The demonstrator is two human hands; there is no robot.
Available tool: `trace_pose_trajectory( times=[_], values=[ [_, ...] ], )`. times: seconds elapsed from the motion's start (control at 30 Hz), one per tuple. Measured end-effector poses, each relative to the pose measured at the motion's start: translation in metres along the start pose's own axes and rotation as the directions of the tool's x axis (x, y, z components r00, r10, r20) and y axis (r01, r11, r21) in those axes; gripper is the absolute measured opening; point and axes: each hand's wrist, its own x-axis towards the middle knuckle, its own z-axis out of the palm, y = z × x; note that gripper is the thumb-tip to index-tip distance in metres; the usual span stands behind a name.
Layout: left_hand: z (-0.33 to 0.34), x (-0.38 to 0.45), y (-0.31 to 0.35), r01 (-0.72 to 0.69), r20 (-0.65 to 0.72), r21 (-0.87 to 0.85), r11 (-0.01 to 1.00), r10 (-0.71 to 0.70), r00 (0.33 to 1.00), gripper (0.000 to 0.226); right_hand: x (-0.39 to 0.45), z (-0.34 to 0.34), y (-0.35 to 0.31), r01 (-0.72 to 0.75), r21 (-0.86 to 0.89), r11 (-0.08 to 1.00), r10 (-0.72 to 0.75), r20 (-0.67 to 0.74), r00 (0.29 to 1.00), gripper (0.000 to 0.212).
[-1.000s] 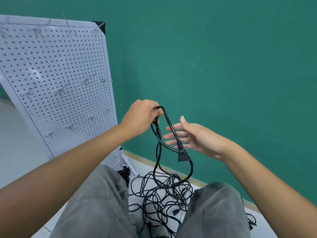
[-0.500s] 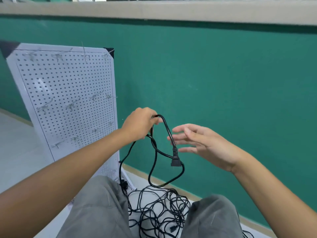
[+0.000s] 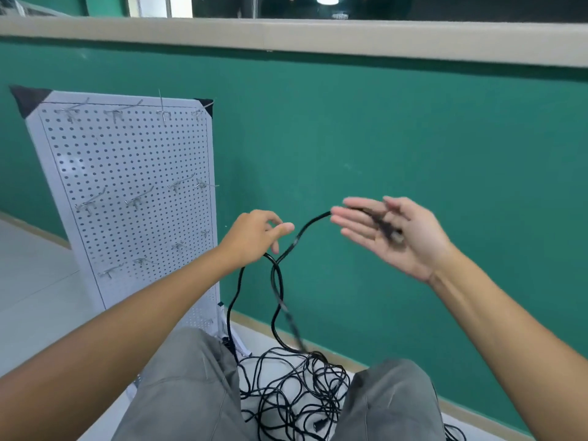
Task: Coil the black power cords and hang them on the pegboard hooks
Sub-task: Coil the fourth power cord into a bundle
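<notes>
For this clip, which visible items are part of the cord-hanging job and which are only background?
Part of the job:
- black power cord strung between left hand and right hand
- tangled cord pile on the floor
- white pegboard
- metal hooks, all bare

Background:
- green wall
- beige ledge
- grey trousers

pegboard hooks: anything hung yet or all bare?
All bare. Every visible hook on the pegboard carries nothing; the cords lie tangled on the floor, one strand running up to the left hand and right hand.

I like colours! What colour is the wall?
Green. The wall shows best in the head view.
</notes>
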Motion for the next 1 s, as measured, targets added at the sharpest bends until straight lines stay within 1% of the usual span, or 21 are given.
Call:
trace_pose_trajectory(
  times=[0.07,0.13,0.17,0.2,0.23,0.27,0.3,0.33,0.37,0.4,0.43,0.47,0.5,0.53,0.6,0.67,0.73,0.83,0.87,0.93,1.0],
  values=[
    [0.002,-0.003,-0.012,0.029,0.049,-0.082,0.996,-0.025,0.999,0.041,0.002,-0.018,-0.012,0.049,0.23,0.972,-0.048,-0.011,0.999,0.06],
    [0.002,-0.006,-0.023,0.08,0.087,-0.234,0.969,-0.061,0.994,0.054,0.002,-0.035,-0.021,0.118,0.303,0.946,-0.104,-0.062,0.993,0.059],
    [0.003,-0.008,-0.028,0.109,0.095,-0.293,0.95,-0.084,0.992,0.057,0.002,-0.044,-0.025,0.144,0.279,0.95,-0.12,-0.103,0.987,0.057],
    [0.003,-0.009,-0.033,0.126,0.096,-0.322,0.938,-0.1,0.99,0.058,0.003,-0.053,-0.027,0.156,0.191,0.969,-0.129,-0.149,0.98,0.053],
    [0.003,-0.01,-0.036,0.134,0.094,-0.316,0.939,-0.11,0.99,0.058,0.005,-0.058,-0.028,0.142,0.027,0.99,-0.133,-0.203,0.97,0.045],
    [0.003,-0.01,-0.039,0.136,0.09,-0.292,0.947,-0.114,0.989,0.059,0.007,-0.062,-0.029,0.091,-0.197,0.976,-0.14,-0.255,0.957,0.035],
    [0.005,-0.01,-0.042,0.134,0.085,-0.275,0.952,-0.115,0.99,0.06,0.007,-0.063,-0.029,0.013,-0.437,0.899,-0.153,-0.288,0.945,0.025],
    [0.007,-0.009,-0.046,0.142,0.086,-0.271,0.952,-0.123,0.989,0.06,0.007,-0.061,-0.029,-0.067,-0.634,0.77,-0.159,-0.292,0.943,0.019],
    [0.009,-0.008,-0.048,0.157,0.089,-0.279,0.947,-0.138,0.986,0.059,0.006,-0.059,-0.028,-0.118,-0.763,0.635,-0.159,-0.279,0.947,0.018],
    [0.011,-0.006,-0.051,0.174,0.092,-0.284,0.943,-0.154,0.984,0.057,0.006,-0.055,-0.03,-0.142,-0.836,0.53,-0.161,-0.264,0.951,0.022],
    [0.014,-0.005,-0.053,0.186,0.092,-0.27,0.945,-0.167,0.982,0.052,0.005,-0.051,-0.032,-0.147,-0.868,0.473,-0.173,-0.256,0.951,0.027],
    [0.016,-0.003,-0.056,0.201,0.087,-0.233,0.952,-0.185,0.979,0.046,0.005,-0.046,-0.035,-0.137,-0.873,0.469,-0.193,-0.253,0.948,0.032],
    [0.019,-0.003,-0.059,0.219,0.081,-0.181,0.959,-0.207,0.975,0.04,0.005,-0.041,-0.04,-0.117,-0.844,0.524,-0.209,-0.261,0.942,0.035],
    [0.021,-0.002,-0.062,0.242,0.078,-0.12,0.963,-0.233,0.969,0.036,0.006,-0.036,-0.044,-0.093,-0.769,0.633,-0.2,-0.278,0.939,0.037],
    [0.026,-0.003,-0.065,0.274,0.087,0.022,0.961,-0.275,0.957,0.03,0.008,-0.025,-0.052,-0.04,-0.516,0.856,-0.121,-0.273,0.954,0.034],
    [0.031,-0.003,-0.06,0.234,0.072,0.064,0.97,-0.239,0.968,0.029,0.01,-0.013,-0.056,-0.004,-0.312,0.95,-0.069,-0.223,0.972,0.028],
    [0.032,-0.003,-0.042,0.164,0.047,-0.04,0.986,-0.162,0.986,0.03,0.013,0.001,-0.055,0.035,-0.238,0.971,-0.079,-0.179,0.981,0.023],
    [0.029,-0.003,-0.001,0.048,0.018,-0.317,0.947,-0.045,0.999,0.038,0.019,0.022,-0.049,0.1,-0.227,0.969,-0.137,-0.151,0.979,0.017],
    [0.029,-0.003,0.012,0.01,-0.005,-0.361,0.932,-0.013,1.0,0.041,0.021,0.026,-0.047,0.123,-0.246,0.961,-0.163,-0.147,0.976,0.015],
    [0.028,-0.004,0.034,-0.035,-0.041,-0.414,0.909,0.02,0.999,0.034,0.025,0.031,-0.042,0.16,-0.354,0.922,-0.222,-0.144,0.964,0.012],
    [0.026,-0.004,0.052,-0.036,0.0,-0.493,0.87,0.042,0.999,0.027,0.025,0.035,-0.037,0.181,-0.46,0.869,-0.267,-0.13,0.955,0.012]
  ],
)
